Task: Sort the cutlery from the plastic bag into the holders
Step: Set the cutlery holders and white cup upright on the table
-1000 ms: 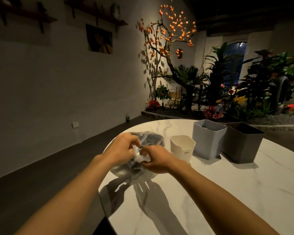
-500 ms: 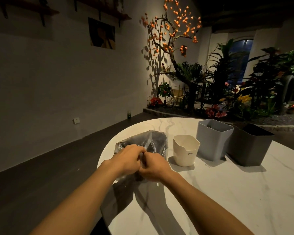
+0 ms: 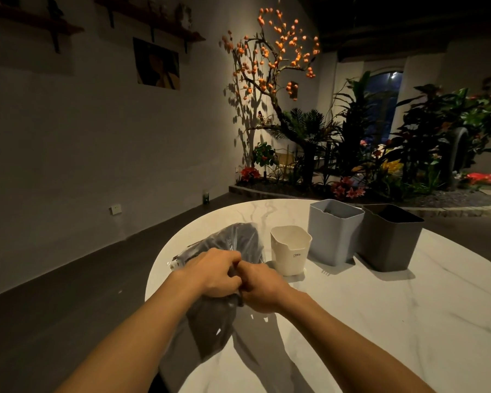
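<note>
A clear plastic bag (image 3: 233, 242) full of dark cutlery lies on the left part of the white marble table (image 3: 380, 321). My left hand (image 3: 213, 272) and my right hand (image 3: 260, 289) sit knuckle to knuckle at the bag's near end, fingers curled and gripping the gathered plastic between them. The bag's mouth is hidden under my hands. To the right of the bag stand three holders in a row: a small cream one (image 3: 291, 249), a taller light blue one (image 3: 333, 231) and a dark grey one (image 3: 389, 236).
The table's round edge runs close to the bag on the left, with dark floor beyond. An indoor planting bed (image 3: 366, 165) with a lit orange-fruited tree fills the back. Bare marble stretches in front of and to the right of the holders.
My hands have closed together over the bag's near end; the twisted white plastic seen between them a second ago is now hidden. The view has shifted slightly.
</note>
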The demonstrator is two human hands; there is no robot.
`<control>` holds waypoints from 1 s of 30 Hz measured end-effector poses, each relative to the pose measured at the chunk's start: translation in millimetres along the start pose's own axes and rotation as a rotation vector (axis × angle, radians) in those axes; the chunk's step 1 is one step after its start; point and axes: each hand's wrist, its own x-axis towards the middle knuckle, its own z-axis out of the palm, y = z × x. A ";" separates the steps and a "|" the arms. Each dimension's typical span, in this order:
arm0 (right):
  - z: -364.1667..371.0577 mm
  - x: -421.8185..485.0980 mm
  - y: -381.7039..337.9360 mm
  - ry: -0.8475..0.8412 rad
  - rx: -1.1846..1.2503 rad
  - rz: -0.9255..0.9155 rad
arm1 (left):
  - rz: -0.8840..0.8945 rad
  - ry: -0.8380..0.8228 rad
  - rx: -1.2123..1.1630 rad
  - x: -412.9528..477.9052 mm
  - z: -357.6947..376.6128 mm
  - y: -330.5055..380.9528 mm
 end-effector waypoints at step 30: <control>-43.6 -36.2 76.6 0.159 0.267 0.318 | -0.174 0.596 -0.397 -6.1 -12.7 -36.7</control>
